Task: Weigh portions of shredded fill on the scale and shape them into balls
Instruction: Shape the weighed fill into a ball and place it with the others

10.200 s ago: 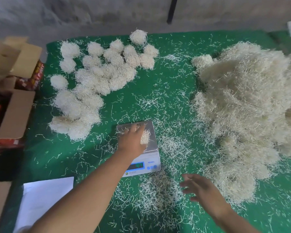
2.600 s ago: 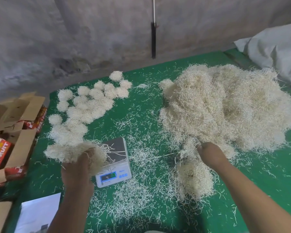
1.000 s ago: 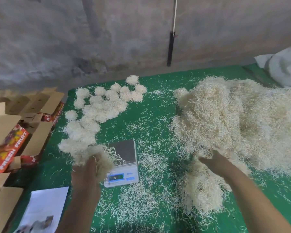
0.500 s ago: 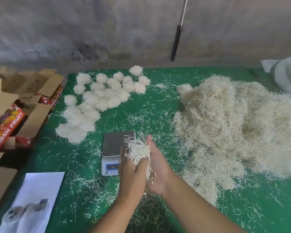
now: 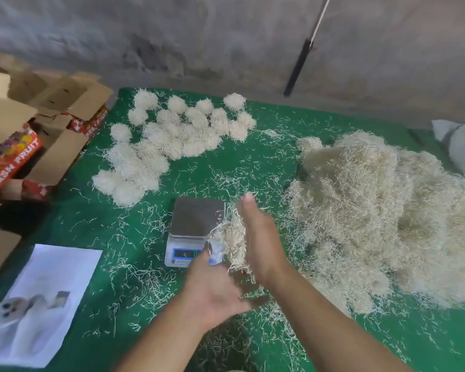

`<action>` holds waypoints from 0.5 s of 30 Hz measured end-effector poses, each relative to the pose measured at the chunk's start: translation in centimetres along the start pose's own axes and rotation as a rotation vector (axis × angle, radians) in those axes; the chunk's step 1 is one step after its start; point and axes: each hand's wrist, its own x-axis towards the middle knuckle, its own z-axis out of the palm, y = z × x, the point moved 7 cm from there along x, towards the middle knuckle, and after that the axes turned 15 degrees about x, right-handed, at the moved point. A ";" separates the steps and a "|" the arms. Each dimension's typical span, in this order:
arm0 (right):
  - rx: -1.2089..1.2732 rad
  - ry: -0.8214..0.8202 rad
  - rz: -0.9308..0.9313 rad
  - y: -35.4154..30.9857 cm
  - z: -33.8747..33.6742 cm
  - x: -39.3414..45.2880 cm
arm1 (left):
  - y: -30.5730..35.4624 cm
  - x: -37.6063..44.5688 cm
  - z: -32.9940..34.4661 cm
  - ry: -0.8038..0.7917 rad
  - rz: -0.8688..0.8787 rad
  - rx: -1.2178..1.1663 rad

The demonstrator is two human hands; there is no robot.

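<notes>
The person's 2 hands meet in the near middle, just in front of the scale (image 5: 196, 229). The left hand (image 5: 215, 288) is palm up with its fingers straight, and the right hand (image 5: 261, 237) stands on its edge with straight fingers pointing away. Between the 2 palms a clump of shredded fill (image 5: 232, 237) is pressed; neither hand curls around it. The clump and the hands cover the right near corner of the scale and part of its front panel. The steel plate on top of the scale has nothing on it, and the display is lit, but its digits are too blurred to read.

The table (image 5: 266, 157) has a green cover, and loose shreds lie all over it, thickest around the scale and under the forearms. To the right, a big heap of loose fill (image 5: 381, 216) takes most of that side and reaches near the right hand. At the far left, a group of finished balls (image 5: 169, 138) lies close together, many of them touching each other. A printed sheet of paper (image 5: 43, 304) lies at the near left corner. Beyond the left edge stand open cardboard boxes (image 5: 30, 124) with red printed sides. At the far right edge a white cloth or bag (image 5: 462, 146) shows partly. A dark rod (image 5: 298, 68) leans on the grey wall behind the table.
</notes>
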 end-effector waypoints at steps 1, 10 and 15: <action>-0.142 -0.020 -0.058 0.4 0.5 -0.2 | 1.0 -0.1 -0.1 -0.031 0.074 -0.003; -0.423 -0.046 -0.111 5.7 3.2 0.3 | 7.1 -0.2 -3.1 0.444 0.405 0.115; 0.097 0.115 0.057 6.1 3.0 -0.4 | 8.5 -0.7 -4.9 0.590 0.527 0.193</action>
